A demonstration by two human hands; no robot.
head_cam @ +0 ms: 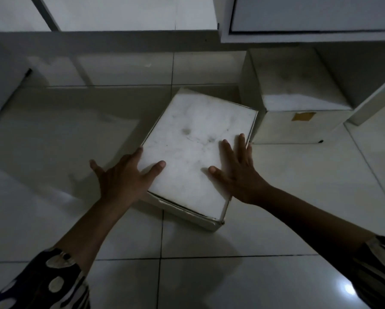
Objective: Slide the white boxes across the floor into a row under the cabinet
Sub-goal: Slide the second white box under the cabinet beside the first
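A flat white box lies on the glossy tiled floor in the middle of the scene, turned at a slant, its far end pointing toward the dark gap under the cabinet. Two bare hands press on it. The left hand grips the near left edge, thumb laid on the lid, the other fingers spread along the side. The right hand lies flat on the lid near the right edge, fingers spread and pointing away; it closes on nothing.

The step in hand looks like pushing this box away from the person into line. A second, taller white box with a brown tape patch on its near face already sits to the right, partly under the cabinet, just beside the flat box's far right corner. The next move likely calls for a forward push with a slight turn, to square the box up beside its neighbour.

The lid is dusty, with grey smudges near its middle. The near edge looks dented and worn, the lid sitting slightly proud of the base.
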